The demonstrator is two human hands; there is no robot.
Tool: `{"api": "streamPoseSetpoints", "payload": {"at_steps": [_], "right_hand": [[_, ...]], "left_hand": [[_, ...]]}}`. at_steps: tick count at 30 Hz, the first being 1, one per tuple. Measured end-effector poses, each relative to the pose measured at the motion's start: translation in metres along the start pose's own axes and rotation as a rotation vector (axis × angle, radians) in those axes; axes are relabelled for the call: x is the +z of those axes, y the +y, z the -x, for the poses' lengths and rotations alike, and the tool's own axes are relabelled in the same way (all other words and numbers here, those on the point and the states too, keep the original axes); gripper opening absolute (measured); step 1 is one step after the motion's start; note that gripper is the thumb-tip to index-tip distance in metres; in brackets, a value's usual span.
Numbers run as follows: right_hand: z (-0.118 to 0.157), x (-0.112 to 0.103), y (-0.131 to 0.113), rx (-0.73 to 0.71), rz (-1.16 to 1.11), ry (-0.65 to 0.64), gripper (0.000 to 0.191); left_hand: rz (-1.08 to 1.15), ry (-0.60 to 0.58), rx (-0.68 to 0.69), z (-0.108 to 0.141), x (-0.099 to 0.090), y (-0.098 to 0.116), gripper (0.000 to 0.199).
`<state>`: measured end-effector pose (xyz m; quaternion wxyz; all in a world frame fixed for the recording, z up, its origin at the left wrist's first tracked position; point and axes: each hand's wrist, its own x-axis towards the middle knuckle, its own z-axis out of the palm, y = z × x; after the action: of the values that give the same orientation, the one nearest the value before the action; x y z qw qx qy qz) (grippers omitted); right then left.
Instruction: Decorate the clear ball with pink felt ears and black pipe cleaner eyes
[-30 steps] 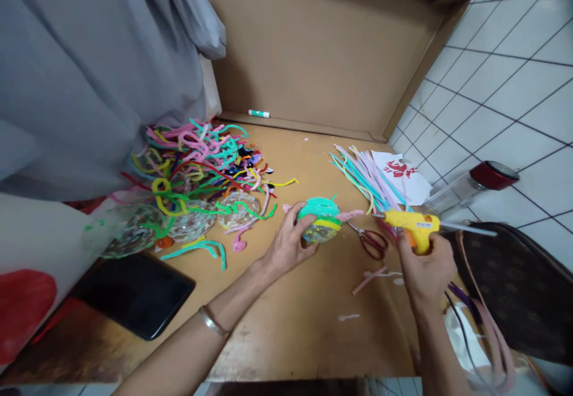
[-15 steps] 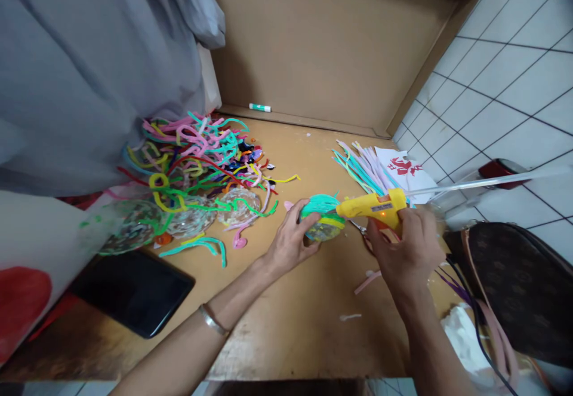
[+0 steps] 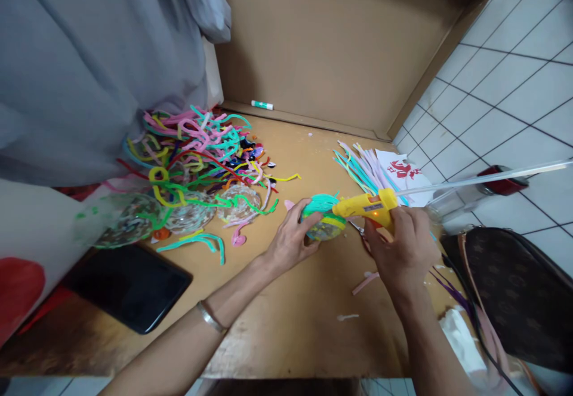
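My left hand (image 3: 292, 238) grips a round disc (image 3: 326, 220) covered with teal, green and yellow pipe cleaners, thumb on its face. My right hand (image 3: 405, 246) is wrapped round a yellow glue gun (image 3: 364, 206) with a long clear glue stick (image 3: 483, 180) out of its back. The gun's nozzle points left at the disc's upper right part; whether it touches is too small to tell. Scissors (image 3: 364, 238) lie partly hidden behind the gun and my right hand.
Tangled pipe cleaners (image 3: 197, 139) and clear round discs (image 3: 237, 203) lie at the left, above a black tablet (image 3: 132, 288). Straight pipe cleaners (image 3: 362, 166) lie at the back right. A cardboard panel (image 3: 308, 43) stands behind; a brown bag (image 3: 514, 294) sits at the right.
My right hand and the glue gun have shifted slightly left, and the glue stick's far end sits a little lower. The view has shifted slightly. My left hand keeps its hold on the disc.
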<state>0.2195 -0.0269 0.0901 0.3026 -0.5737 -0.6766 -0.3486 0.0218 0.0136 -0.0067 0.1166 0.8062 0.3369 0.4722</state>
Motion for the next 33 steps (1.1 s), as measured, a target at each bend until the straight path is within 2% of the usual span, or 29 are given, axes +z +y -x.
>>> {"api": "streamPoseSetpoints", "payload": {"at_steps": [9,15,33], "right_hand": [[-0.002,-0.001,-0.001,-0.044,0.021,0.013,0.018],[-0.005,-0.003,-0.001,-0.075,0.038,0.021,0.014],[-0.017,-0.01,0.005,-0.221,0.024,-0.059,0.017]], "left_hand": [[-0.013,0.018,0.033,0.0,0.0,0.0,0.059],[-0.012,-0.003,0.006,-0.001,-0.002,0.002,0.06],[0.012,0.003,0.035,0.001,0.001,0.0,0.063]]}}
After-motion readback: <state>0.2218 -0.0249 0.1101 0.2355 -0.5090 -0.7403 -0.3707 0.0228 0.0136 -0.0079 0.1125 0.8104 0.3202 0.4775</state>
